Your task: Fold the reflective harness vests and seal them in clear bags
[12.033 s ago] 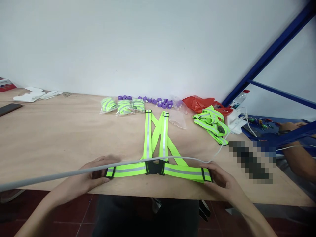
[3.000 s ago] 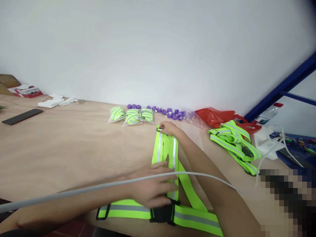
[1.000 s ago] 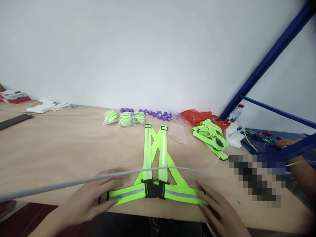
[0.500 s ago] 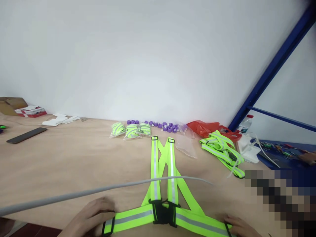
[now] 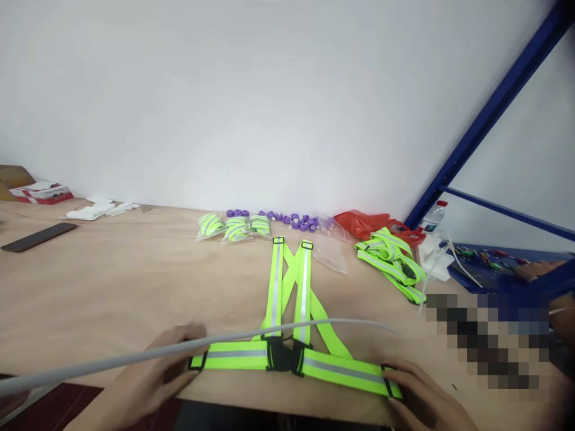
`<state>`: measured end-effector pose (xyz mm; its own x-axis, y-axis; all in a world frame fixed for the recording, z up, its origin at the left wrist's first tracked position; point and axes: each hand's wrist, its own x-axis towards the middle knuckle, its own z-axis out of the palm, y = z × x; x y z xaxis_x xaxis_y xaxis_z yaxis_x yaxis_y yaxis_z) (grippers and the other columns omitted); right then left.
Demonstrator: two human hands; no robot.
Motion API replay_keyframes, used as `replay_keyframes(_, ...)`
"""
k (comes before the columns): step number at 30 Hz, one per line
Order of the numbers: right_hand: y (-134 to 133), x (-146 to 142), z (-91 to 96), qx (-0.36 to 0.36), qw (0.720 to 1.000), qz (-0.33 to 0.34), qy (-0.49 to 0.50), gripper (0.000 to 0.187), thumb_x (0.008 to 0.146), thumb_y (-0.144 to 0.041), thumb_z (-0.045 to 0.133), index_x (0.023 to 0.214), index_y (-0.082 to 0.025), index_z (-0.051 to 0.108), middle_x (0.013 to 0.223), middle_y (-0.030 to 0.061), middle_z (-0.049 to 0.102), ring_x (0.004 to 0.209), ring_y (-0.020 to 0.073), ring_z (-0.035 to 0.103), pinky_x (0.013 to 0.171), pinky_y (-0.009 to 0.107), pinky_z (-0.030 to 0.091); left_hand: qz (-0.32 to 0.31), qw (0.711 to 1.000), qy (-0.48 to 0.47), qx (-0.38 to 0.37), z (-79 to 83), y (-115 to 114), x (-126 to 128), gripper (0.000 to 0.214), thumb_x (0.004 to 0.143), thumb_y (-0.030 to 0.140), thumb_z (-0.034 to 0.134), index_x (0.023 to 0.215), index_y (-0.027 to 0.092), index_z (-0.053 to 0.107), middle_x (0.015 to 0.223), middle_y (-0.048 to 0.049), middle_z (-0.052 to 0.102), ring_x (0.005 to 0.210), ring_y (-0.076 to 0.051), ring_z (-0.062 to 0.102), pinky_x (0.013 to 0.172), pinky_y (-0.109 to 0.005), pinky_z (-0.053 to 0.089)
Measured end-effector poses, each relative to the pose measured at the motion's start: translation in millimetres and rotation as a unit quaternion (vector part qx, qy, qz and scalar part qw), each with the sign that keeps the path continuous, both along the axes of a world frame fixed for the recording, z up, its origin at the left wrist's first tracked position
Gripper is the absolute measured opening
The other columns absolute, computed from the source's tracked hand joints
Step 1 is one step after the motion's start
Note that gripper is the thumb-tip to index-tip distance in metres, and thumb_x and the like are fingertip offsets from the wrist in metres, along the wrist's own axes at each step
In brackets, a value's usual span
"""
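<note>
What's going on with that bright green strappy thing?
A person has a reflective vest spread flat on the wooden table. Their left hand grips one end of its waist band and their right hand the other, with the black buckle clipped shut between. A pile of vests lies further back.

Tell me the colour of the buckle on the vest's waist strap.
The buckle is black, on the neon-green strap; head view shows it.

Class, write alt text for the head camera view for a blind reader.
A left hand and a right hand hold the belt ends of a neon-yellow harness lying flat on a wooden table. Behind it lie bagged straps, purple caps and a red bag.
</note>
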<state>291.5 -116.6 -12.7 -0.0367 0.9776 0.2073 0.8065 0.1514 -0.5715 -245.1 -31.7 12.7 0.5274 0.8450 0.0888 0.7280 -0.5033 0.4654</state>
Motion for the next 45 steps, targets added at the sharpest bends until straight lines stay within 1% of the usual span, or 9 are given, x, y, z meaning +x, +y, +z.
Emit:
replay_keyframes(4,-3.7,-9.7,5.9,-0.005,1.000,0.015,-0.022,0.031,0.091,-0.049,0.060,0.100,-0.031,0.083,0.120,0.0096,0.076,0.108,0.0286,0.074,0.093,0.037,0.062,0.013,1.000,0.017,-0.022,9.2,-0.2,11.0,0.029,0.098,0.045,0.058,0.118,0.034,0.076,0.128,-0.0035,0.072,0.120,-0.030,0.066,0.103,-0.037,0.053)
replay_keyframes(12,2.0,-22.1,10.9,-0.031,0.995,-0.095,0.006,0.036,0.082,-0.044,0.060,0.109,-0.025,0.075,0.111,0.0097,0.075,0.099,0.0288,0.074,0.080,0.038,0.062,0.196,0.974,-0.010,-0.112,4.6,-0.5,27.9,0.037,0.092,0.055,0.058,0.106,0.022,0.068,0.099,-0.0066,0.075,0.091,-0.027,0.070,0.072,-0.029,0.052)
replay_keyframes(18,9.4,-29.9,23.8,-0.142,0.979,-0.148,0.006,0.055,0.076,-0.048,0.061,0.125,-0.022,0.059,0.068,-0.0010,0.069,0.062,0.0253,0.068,0.059,0.033,0.053,0.184,0.974,-0.007,-0.129,15.2,-3.7,35.0,0.035,0.093,0.057,0.053,0.088,0.023,0.057,0.080,-0.0016,0.068,0.075,-0.024,0.066,0.066,-0.028,0.046)
replay_keyframes(22,10.6,-35.1,26.5,-0.142,0.977,-0.159,-0.029,0.026,0.075,-0.052,0.057,0.084,-0.028,0.059,0.060,-0.0002,0.064,0.055,0.0254,0.064,0.052,0.033,0.046,0.179,0.977,-0.026,-0.116,15.0,-7.3,40.6,0.029,0.096,0.053,0.048,0.092,0.024,0.053,0.084,-0.0030,0.069,0.078,-0.027,0.069,0.066,-0.030,0.047)
replay_keyframes(26,9.4,-38.6,26.2,-0.150,0.974,-0.159,-0.055,0.030,0.077,-0.056,0.053,0.064,-0.030,0.047,0.059,0.0024,0.063,0.055,0.0253,0.063,0.052,0.033,0.044,0.199,0.972,-0.084,-0.091,12.5,-11.2,48.3,0.028,0.098,0.052,0.046,0.098,0.024,0.052,0.086,-0.0028,0.071,0.075,-0.026,0.070,0.068,-0.030,0.049)
replay_keyframes(32,1.2,-47.8,10.7,-0.065,0.972,-0.223,0.018,0.034,0.084,-0.061,0.052,0.088,-0.028,0.057,0.065,0.0001,0.068,0.051,0.0227,0.063,0.051,0.030,0.047,0.228,0.959,-0.143,-0.093,11.3,-20.3,61.5,0.049,0.098,0.055,0.047,0.135,0.023,0.046,0.091,-0.0011,0.074,0.062,-0.020,0.063,0.058,-0.027,0.048)
replay_keyframes(38,-13.8,-79.2,2.6,0.012,0.949,-0.314,-0.026,0.069,0.096,-0.063,0.043,0.153,-0.025,0.042,0.131,0.0164,0.069,0.072,0.0306,0.076,0.051,0.034,0.052,0.251,0.952,-0.166,-0.062,4.0,-41.5,72.3,0.064,0.099,0.054,0.050,0.154,0.025,0.037,0.117,-0.0068,0.076,0.082,-0.023,0.072,0.069,-0.030,0.055)
replay_keyframes(42,-27.3,-92.8,-2.1,0.025,0.949,-0.313,-0.025,0.066,0.099,-0.059,0.042,0.158,-0.027,0.038,0.132,0.0132,0.069,0.097,0.0344,0.076,0.067,0.038,0.060,0.241,0.955,-0.173,-0.032,-6.4,-59.3,67.1,0.059,0.096,0.053,0.058,0.149,0.029,0.047,0.137,-0.0046,0.068,0.125,-0.028,0.065,0.093,-0.033,0.057)
replay_keyframes(45,-37.3,-91.1,-14.7,0.046,0.956,-0.287,-0.024,0.066,0.099,-0.056,0.046,0.157,-0.025,0.039,0.133,0.0117,0.069,0.110,0.0345,0.072,0.082,0.042,0.061,0.276,0.946,-0.171,0.004,-17.1,-66.9,58.3,0.049,0.094,0.054,0.060,0.136,0.029,0.063,0.120,-0.0014,0.077,0.108,-0.026,0.074,0.081,-0.027,0.062)
